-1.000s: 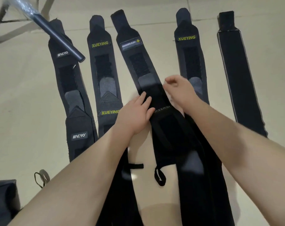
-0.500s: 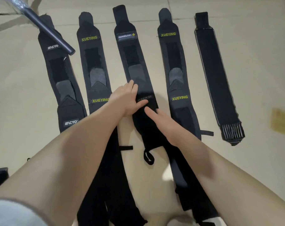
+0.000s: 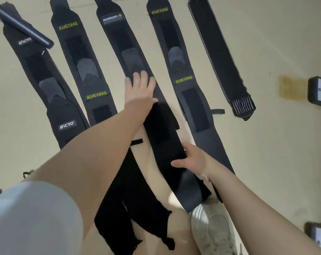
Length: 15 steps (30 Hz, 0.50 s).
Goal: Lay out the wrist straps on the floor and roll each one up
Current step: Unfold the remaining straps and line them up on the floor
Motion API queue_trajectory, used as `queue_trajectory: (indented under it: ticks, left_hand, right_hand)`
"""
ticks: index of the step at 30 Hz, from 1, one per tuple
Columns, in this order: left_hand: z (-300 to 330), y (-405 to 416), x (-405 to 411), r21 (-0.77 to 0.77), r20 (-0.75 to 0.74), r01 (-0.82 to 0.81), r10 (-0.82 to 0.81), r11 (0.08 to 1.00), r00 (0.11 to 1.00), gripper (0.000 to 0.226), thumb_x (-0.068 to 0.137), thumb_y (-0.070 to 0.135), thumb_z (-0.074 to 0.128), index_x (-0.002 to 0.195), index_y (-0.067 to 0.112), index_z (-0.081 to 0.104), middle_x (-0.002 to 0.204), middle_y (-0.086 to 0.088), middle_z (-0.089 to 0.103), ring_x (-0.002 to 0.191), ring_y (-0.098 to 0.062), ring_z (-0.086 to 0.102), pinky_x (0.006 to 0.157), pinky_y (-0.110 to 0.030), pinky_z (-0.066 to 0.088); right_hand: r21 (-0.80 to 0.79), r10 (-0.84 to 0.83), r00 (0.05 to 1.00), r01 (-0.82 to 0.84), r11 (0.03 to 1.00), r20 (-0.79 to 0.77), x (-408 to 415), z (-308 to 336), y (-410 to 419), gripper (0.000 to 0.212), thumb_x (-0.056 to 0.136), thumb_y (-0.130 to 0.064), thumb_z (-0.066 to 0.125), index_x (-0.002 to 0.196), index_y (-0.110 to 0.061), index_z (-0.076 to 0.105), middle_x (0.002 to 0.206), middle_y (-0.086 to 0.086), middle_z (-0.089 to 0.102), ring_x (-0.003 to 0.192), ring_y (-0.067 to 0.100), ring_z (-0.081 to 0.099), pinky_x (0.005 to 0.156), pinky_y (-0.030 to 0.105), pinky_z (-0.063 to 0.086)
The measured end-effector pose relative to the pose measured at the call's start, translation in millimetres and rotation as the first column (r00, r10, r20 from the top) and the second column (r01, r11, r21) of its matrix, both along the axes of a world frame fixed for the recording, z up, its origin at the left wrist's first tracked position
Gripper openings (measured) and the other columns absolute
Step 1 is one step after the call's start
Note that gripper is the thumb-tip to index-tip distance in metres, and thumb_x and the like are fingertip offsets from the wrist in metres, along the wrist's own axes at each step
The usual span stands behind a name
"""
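Observation:
Several black wrist straps lie side by side on the pale floor. The middle strap [image 3: 163,137] carries a grey label at its far end. My left hand [image 3: 140,89] rests flat on it, fingers spread, just below its grey patch. My right hand [image 3: 192,160] lies lower on the same strap, thumb out across the fabric and fingers at its right edge. To the left lie a white-lettered strap [image 3: 36,70] and a strap with green letters [image 3: 86,70]. To the right lie another green-lettered strap [image 3: 189,100] and a plain strap with a striped end [image 3: 222,59].
A black tube [image 3: 21,28] slants over the far-left strap. A white shoe [image 3: 215,230] stands at the near end of the middle strap. Two dark devices with lit screens, one [image 3: 319,92] and another [image 3: 319,238], sit at the right edge. A yellowish patch [image 3: 292,88] marks the floor.
My right hand has slid down the middle strap toward me, from beside my left hand to the strap's lower part. My left hand stays pressed on the strap. The camera has tilted down.

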<state>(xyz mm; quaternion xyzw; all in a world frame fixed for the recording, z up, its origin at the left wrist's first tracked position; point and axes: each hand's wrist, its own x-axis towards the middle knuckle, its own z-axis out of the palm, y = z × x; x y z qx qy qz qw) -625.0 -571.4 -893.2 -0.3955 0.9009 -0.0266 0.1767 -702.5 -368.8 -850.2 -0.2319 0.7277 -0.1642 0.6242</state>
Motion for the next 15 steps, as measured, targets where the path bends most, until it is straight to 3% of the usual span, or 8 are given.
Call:
queue_trajectory:
  ticks: [1,2,3,5,7,9,12,15]
  left_hand:
    - [2.8,9.4,4.2,-0.061,-0.028,0.079,-0.081,0.995,0.996,0.056,0.072,0.048,0.073,0.111,0.011,0.057,0.113,-0.013,0.058,0.099,-0.026,0.058,0.081,-0.034,0.046]
    - [7.3,18.1,8.6,-0.084,-0.079,0.122,-0.129,0.989,0.989,0.041,0.069,0.042,0.077,0.093,0.013,0.062,0.094,-0.008,0.061,0.081,-0.022,0.059,0.067,-0.029,0.045]
    - [10.1,28.1,11.6,-0.015,-0.145,0.085,-0.087,0.996,0.986,0.034,0.077,0.040,0.072,0.092,0.012,0.061,0.092,-0.007,0.060,0.080,-0.021,0.059,0.066,-0.029,0.044]
    - [0.2,53.4,16.6,0.207,-0.239,0.012,0.039,0.978,0.970,0.044,0.095,0.043,0.047,0.122,0.008,0.050,0.124,-0.016,0.050,0.113,-0.029,0.049,0.089,-0.034,0.041]
    - [-4.3,73.8,28.1,0.360,-0.216,0.012,0.071,0.933,0.974,0.068,0.095,0.053,0.035,0.146,0.011,0.022,0.153,-0.020,0.015,0.142,-0.033,0.015,0.112,-0.040,0.021]
    - [-11.6,82.6,39.7,0.415,-0.181,0.019,0.062,0.910,0.982,0.088,0.089,0.066,0.036,0.151,0.016,-0.002,0.156,-0.014,-0.016,0.145,-0.027,-0.012,0.118,-0.042,0.005]
    - [-20.2,81.1,42.1,0.339,-0.108,0.038,-0.001,0.940,0.994,0.103,0.082,0.072,0.042,0.149,0.017,-0.013,0.155,-0.013,-0.023,0.144,-0.027,-0.017,0.117,-0.042,0.000]
    - [-19.2,76.7,41.5,0.284,-0.092,0.078,-0.054,0.956,0.994,0.106,0.080,0.073,0.043,0.149,0.016,-0.013,0.155,-0.015,-0.020,0.145,-0.029,-0.014,0.117,-0.041,-0.002]
  right_hand:
    - [-0.001,-0.019,0.997,0.019,1.000,-0.073,4.0,-3.9,7.3,0.029,0.086,-0.013,0.066,0.111,-0.021,0.054,0.109,-0.003,0.064,0.102,0.015,0.061,0.088,0.027,0.049]
    - [-0.005,-0.031,0.988,0.031,1.000,-0.153,7.2,-7.0,13.6,0.029,0.087,-0.012,0.064,0.113,-0.018,0.054,0.108,-0.004,0.063,0.102,0.016,0.060,0.087,0.027,0.047]
    - [-0.013,-0.035,0.974,0.032,0.999,-0.225,10.4,-8.9,18.7,0.027,0.089,-0.012,0.062,0.115,-0.015,0.054,0.106,-0.004,0.061,0.100,0.016,0.059,0.084,0.024,0.045]
    - [-0.027,-0.017,0.938,0.008,1.000,-0.347,16.1,-17.3,27.2,0.021,0.093,-0.016,0.056,0.113,-0.009,0.055,0.100,-0.003,0.059,0.094,0.016,0.055,0.078,0.023,0.039]
    - [-0.030,-0.034,0.897,0.023,0.999,-0.440,20.9,-26.9,32.8,0.020,0.095,-0.021,0.052,0.108,-0.007,0.055,0.098,0.000,0.059,0.091,0.018,0.055,0.075,0.028,0.041]
    - [-0.033,-0.155,0.878,0.157,0.987,-0.454,21.8,-34.6,33.4,0.022,0.096,-0.025,0.052,0.103,-0.005,0.056,0.095,0.005,0.061,0.088,0.022,0.057,0.073,0.031,0.043]
    - [-0.024,-0.289,0.841,0.314,0.949,-0.458,22.7,-40.7,35.0,0.028,0.094,-0.033,0.055,0.090,-0.005,0.055,0.080,0.004,0.058,0.082,0.024,0.057,0.071,0.033,0.044]
    - [0.047,-0.094,0.822,0.145,0.988,-0.562,23.9,-42.4,46.8,0.034,0.091,-0.044,0.055,0.080,-0.013,0.047,0.071,-0.003,0.051,0.079,0.023,0.054,0.080,0.037,0.043]
